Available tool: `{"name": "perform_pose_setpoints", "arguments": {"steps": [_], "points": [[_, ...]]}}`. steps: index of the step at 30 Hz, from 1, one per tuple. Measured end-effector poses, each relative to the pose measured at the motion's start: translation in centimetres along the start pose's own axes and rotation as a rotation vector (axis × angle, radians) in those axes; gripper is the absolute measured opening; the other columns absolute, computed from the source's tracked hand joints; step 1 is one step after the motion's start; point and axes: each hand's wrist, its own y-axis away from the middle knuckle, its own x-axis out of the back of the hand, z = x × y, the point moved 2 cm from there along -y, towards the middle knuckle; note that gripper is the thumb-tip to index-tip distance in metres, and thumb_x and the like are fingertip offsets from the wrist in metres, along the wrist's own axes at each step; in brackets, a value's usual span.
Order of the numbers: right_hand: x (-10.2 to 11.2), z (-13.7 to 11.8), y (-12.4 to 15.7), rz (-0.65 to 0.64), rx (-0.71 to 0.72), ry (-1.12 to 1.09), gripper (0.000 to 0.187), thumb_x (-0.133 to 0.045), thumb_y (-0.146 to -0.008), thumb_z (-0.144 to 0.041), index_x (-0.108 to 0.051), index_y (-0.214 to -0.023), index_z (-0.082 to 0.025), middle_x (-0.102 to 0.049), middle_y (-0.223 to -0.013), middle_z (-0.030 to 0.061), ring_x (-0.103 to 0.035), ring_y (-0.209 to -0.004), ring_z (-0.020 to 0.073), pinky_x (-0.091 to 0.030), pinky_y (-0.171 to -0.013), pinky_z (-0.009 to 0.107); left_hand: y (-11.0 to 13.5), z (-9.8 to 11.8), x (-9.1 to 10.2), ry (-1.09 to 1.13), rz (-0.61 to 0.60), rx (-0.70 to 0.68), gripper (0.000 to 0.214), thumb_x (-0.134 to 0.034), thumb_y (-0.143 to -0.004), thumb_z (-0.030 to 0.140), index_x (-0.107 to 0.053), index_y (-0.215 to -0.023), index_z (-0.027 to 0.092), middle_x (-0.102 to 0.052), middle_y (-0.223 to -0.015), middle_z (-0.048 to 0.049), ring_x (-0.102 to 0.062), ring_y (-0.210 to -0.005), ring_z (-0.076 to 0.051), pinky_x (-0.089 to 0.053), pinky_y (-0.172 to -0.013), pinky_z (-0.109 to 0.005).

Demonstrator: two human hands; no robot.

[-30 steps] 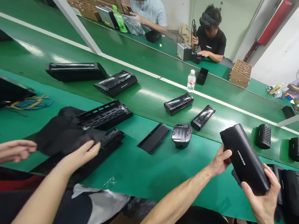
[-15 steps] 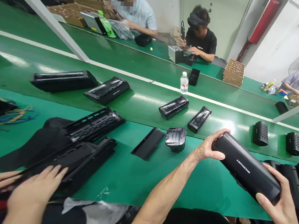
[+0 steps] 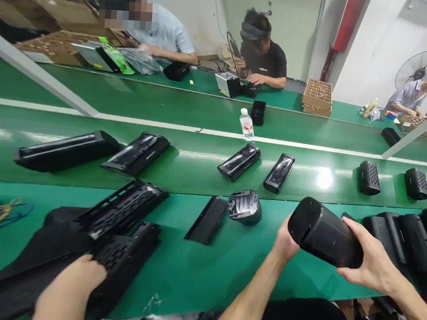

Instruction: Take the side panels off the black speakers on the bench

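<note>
I hold a long black oval speaker housing [image 3: 323, 232] in both hands above the green bench [image 3: 228, 267], its closed end turned toward me. My left hand [image 3: 284, 244] grips the near left end from below, fingers mostly hidden behind it. My right hand [image 3: 369, 266] wraps over the far right end. Just beyond the housing lie a small black end cap [image 3: 245, 207] and a flat black strip [image 3: 206, 220].
A neighbour's hand [image 3: 70, 286] rests on black grille frames [image 3: 123, 210] at the lower left. Black housings [image 3: 404, 239] are stacked at the right. Several speaker bodies [image 3: 239, 161] and a water bottle [image 3: 246, 124] sit on the conveyor. Other people work across the line.
I have turned the housing so its end faces me and brought it lower and closer. The camera view lifted. The neighbour's hand slid down over the grille frames.
</note>
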Motion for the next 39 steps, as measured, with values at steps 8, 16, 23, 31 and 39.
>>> {"name": "perform_pose_setpoints", "arguments": {"steps": [8, 16, 23, 31, 39], "points": [[-2.2, 1.9, 1.2, -0.48, -0.19, 0.072, 0.093, -0.081, -0.071, -0.036, -0.05, -0.157, -0.026, -0.067, -0.143, 0.0173, -0.07, -0.121, 0.0423, -0.055, -0.103, 0.057, 3.8, 2.7, 2.2, -1.103, -0.254, 0.026, 0.106, -0.096, -0.061, 0.055, -0.054, -0.153, 0.026, -0.05, -0.159, -0.0131, -0.049, -0.142, -0.041, -0.045, -0.115, -0.047], [-5.2, 4.4, 6.9, -0.149, -0.457, -0.596, 0.097, -0.079, -0.081, -0.065, -0.034, -0.158, -0.028, -0.045, -0.162, 0.0176, -0.051, -0.144, 0.0405, -0.045, -0.115, 0.052, 5.2, 2.2, 5.2, -0.979, -0.072, 0.007, 0.095, -0.087, -0.066, 0.068, -0.053, -0.142, 0.022, -0.06, -0.137, -0.0115, -0.061, -0.116, -0.033, -0.051, -0.102, -0.041], [-5.7, 3.7, 7.6, -0.088, -0.569, -0.758, 0.076, -0.083, -0.081, -0.058, -0.05, -0.144, -0.031, -0.055, -0.148, 0.0102, -0.057, -0.128, 0.0338, -0.049, -0.103, 0.039, 5.6, 2.3, 4.1, -1.045, -0.126, 0.157, 0.101, -0.088, -0.066, 0.066, -0.043, -0.148, 0.026, -0.055, -0.138, -0.0103, -0.059, -0.112, -0.029, -0.049, -0.096, -0.038], [-6.8, 6.0, 6.8, -0.163, -0.786, -0.93, 0.082, -0.091, -0.071, -0.059, -0.053, -0.138, -0.031, -0.061, -0.122, 0.0045, -0.057, -0.109, 0.0265, -0.048, -0.092, 0.033, 4.8, 0.3, 5.4, -1.0, 0.019, 0.178, 0.087, -0.084, -0.067, 0.062, -0.05, -0.138, 0.026, -0.06, -0.12, -0.0054, -0.057, -0.108, -0.028, -0.048, -0.096, -0.038], [-9.3, 8.8, 4.7, -0.136, -0.981, -1.057, 0.081, -0.09, -0.066, -0.062, -0.061, -0.133, -0.028, -0.071, -0.11, 0.0055, -0.069, -0.095, 0.0294, -0.056, -0.086, 0.042, 4.8, -0.6, 8.7, -1.036, 0.253, 0.147, 0.085, -0.069, -0.078, 0.079, -0.058, -0.143, 0.025, -0.067, -0.133, -0.0141, -0.066, -0.115, -0.032, -0.054, -0.095, -0.042]]}}
